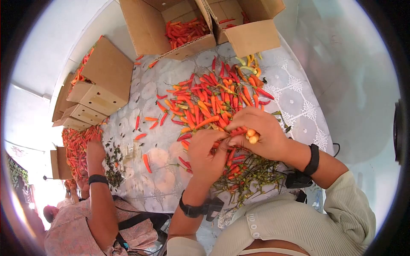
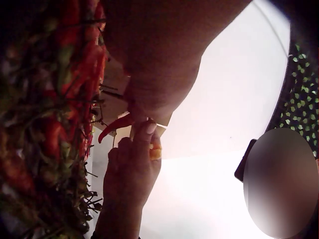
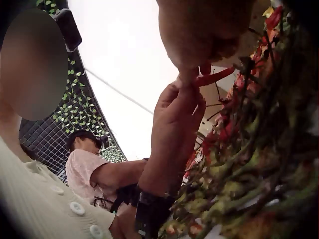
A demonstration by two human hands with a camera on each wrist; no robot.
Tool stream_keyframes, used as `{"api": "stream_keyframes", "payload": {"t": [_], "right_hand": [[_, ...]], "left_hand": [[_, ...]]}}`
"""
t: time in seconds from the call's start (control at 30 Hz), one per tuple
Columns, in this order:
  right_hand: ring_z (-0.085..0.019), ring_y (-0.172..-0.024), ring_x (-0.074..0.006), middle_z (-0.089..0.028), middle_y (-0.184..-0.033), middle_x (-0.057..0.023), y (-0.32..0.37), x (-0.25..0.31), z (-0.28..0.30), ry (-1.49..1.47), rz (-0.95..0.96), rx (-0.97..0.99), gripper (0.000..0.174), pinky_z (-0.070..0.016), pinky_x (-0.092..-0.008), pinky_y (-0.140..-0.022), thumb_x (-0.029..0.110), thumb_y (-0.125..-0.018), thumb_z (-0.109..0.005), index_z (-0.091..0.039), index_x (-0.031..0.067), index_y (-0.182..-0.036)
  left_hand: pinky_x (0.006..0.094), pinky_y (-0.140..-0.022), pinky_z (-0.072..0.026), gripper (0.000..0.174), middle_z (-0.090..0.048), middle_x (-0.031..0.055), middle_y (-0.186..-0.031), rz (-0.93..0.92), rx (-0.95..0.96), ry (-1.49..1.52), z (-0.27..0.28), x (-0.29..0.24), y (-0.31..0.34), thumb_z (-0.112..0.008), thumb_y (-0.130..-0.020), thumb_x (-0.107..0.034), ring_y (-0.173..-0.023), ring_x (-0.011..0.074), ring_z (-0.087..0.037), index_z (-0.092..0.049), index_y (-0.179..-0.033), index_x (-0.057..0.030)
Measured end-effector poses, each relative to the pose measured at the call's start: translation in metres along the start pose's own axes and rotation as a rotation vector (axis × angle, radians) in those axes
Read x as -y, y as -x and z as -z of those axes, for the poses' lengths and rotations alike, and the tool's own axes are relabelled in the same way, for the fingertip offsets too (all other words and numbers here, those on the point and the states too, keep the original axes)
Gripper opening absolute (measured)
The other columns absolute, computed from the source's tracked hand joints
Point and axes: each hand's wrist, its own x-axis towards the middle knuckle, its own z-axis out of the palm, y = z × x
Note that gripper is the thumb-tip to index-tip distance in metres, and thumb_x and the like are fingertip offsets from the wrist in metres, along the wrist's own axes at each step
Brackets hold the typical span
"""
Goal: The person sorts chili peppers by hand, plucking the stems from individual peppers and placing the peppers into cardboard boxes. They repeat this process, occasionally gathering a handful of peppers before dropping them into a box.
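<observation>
Both hands meet over the near part of the chili pile. My right hand curls round a few chili peppers, and their orange ends stick out below its fingers. My left hand comes up to it, fingertips pinching at a red chili pepper between the two hands. That pepper's curved tip points toward the pile in the left wrist view. Beneath and beyond the hands spread loose red and orange chili peppers. A heap of green stems lies nearest the body, under the right wrist.
Open cardboard boxes holding red chilies stand at the far edge, and another box at the left. A patterned cloth covers the table. At left, another person's hand reaches into a big chili heap, near dark scraps.
</observation>
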Motion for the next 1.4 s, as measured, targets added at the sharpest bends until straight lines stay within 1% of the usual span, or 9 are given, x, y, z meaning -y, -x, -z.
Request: {"api": "stream_keyframes", "payload": {"t": [0.1,0.3,0.4,0.5,0.7,0.8,1.1,1.3,1.4], "right_hand": [[-0.064,-0.08,-0.0306,-0.064,-0.083,-0.0109,0.006,-0.01,0.002,-0.017,-0.138,0.254,0.026,-0.0503,-0.0381,-0.07,0.019,-0.076,-0.076,-0.065,0.0081,-0.097],[-0.063,-0.078,-0.0316,-0.063,-0.08,-0.0097,0.006,-0.007,0.003,0.135,-0.109,0.315,0.026,-0.0492,-0.0404,-0.065,0.031,-0.079,-0.073,-0.064,0.0092,-0.091],[-0.063,-0.073,-0.0304,-0.062,-0.075,-0.008,0.004,-0.007,0.005,0.204,-0.036,0.315,0.026,-0.0478,-0.0412,-0.061,0.034,-0.079,-0.072,-0.064,0.0105,-0.087],[-0.062,-0.07,-0.0294,-0.061,-0.072,-0.0078,0.004,-0.009,0.006,0.215,0.059,0.302,0.026,-0.0475,-0.0409,-0.06,0.034,-0.079,-0.071,-0.063,0.01,-0.085],[-0.062,-0.071,-0.0292,-0.061,-0.072,-0.0086,0.004,-0.006,0.007,0.201,0.026,0.334,0.026,-0.0479,-0.0411,-0.063,0.031,-0.08,-0.072,-0.063,0.008,-0.086],[-0.062,-0.072,-0.0299,-0.062,-0.074,-0.0092,0.006,-0.007,0.006,0.162,0.012,0.33,0.025,-0.048,-0.0408,-0.064,0.029,-0.08,-0.072,-0.063,0.0078,-0.09],[-0.063,-0.076,-0.0331,-0.064,-0.079,-0.0105,0.002,-0.001,0.011,-0.068,-0.118,0.429,0.025,-0.0478,-0.0413,-0.065,0.025,-0.078,-0.074,-0.064,0.0084,-0.094],[-0.063,-0.073,-0.0236,-0.065,-0.083,-0.0094,0.006,-0.003,0.012,-0.359,-0.236,0.405,0.021,-0.0477,-0.0336,-0.066,0.022,-0.083,-0.073,-0.064,0.0067,-0.095],[-0.059,-0.071,-0.0179,-0.063,-0.081,-0.007,0.003,-0.003,0.016,-0.581,-0.406,0.479,0.019,-0.0469,-0.0313,-0.066,0.021,-0.087,-0.07,-0.062,0.0053,-0.095]], "left_hand": [[0.0315,-0.074,-0.0462,0.014,-0.065,0.0078,-0.082,0.111,-0.04,0.077,0.003,-0.008,-0.001,-0.074,-0.081,-0.012,-0.077,0.0206,-0.06,-0.065,-0.086,-0.002],[0.0302,-0.073,-0.0456,0.017,-0.063,0.0068,-0.082,0.143,0.008,0.097,0.006,-0.01,-0.003,-0.074,-0.082,-0.015,-0.076,0.0193,-0.059,-0.064,-0.086,-0.0021],[0.0339,-0.067,-0.0458,0.014,-0.062,0.0086,-0.077,0.127,0.053,0.062,0.009,-0.011,-0.006,-0.072,-0.082,-0.013,-0.073,0.0237,-0.059,-0.063,-0.084,-0.0026],[0.0345,-0.063,-0.0436,0.012,-0.058,0.0085,-0.074,0.296,0.121,0.181,0.01,-0.014,-0.004,-0.068,-0.084,-0.012,-0.069,0.024,-0.056,-0.061,-0.082,-0.0025],[0.0386,-0.062,-0.04,0.014,-0.056,0.0098,-0.073,0.09,0.185,0.052,0.011,-0.005,-0.007,-0.065,-0.086,-0.014,-0.067,0.0293,-0.052,-0.061,-0.081,-0.0021],[0.0396,-0.063,-0.0391,0.014,-0.055,0.0102,-0.072,0.094,0.211,0.094,0.012,-0.005,-0.008,-0.064,-0.085,-0.015,-0.067,0.0306,-0.051,-0.061,-0.08,-0.0025],[0.0357,-0.067,-0.0404,0.02,-0.058,0.0066,-0.072,0.157,0.272,0.331,0.015,0.002,-0.005,-0.065,-0.086,-0.02,-0.069,0.0258,-0.053,-0.06,-0.076,-0.0036],[0.0329,-0.068,-0.0407,0.021,-0.059,0.0045,-0.074,0.221,0.288,0.485,0.018,-0.001,-0.006,-0.066,-0.088,-0.02,-0.072,0.0198,-0.052,-0.061,-0.077,-0.0029],[0.0307,-0.068,-0.0404,0.021,-0.058,0.0044,-0.075,0.218,0.301,0.653,0.017,0.005,-0.003,-0.066,-0.089,-0.018,-0.073,0.0176,-0.051,-0.061,-0.077,-0.0022]]}}
